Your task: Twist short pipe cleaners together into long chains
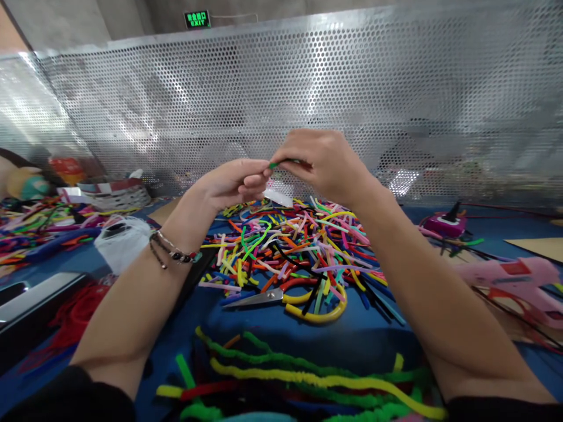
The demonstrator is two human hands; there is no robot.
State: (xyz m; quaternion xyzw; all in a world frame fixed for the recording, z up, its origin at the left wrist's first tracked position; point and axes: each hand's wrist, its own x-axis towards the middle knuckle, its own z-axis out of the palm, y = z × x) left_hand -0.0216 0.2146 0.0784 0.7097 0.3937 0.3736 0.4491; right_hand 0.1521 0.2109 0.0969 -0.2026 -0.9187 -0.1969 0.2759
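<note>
Had, nearest, a yellow stem [325, 381] among green stems [264, 354], laid roughly left to right across the bottom of the view. Beyond these, saw bare blue counter [378, 331], then the scissors [282, 295], set down with blades to the left and handles to the right, at the near side of a heap [285, 246] of many-coloured pieces. Saw a pink glue gun [505, 272] out to the right. Farther out, held a green piece [273, 164] raised clear above the far part of the heap. Had it directly between both hands, with its long axis running mostly sideways, rising slightly toward the right. Pinched one end with thumb and fingers of the right hand [323, 161], covering more of it there, and nipped the other in the fingertips of the left hand [240, 181]. Could not fairly judge its full length, given the covering fingers. Farthest, faced a perforated panel [281, 76] and, above its top edge, an exit sign [197, 19].
</note>
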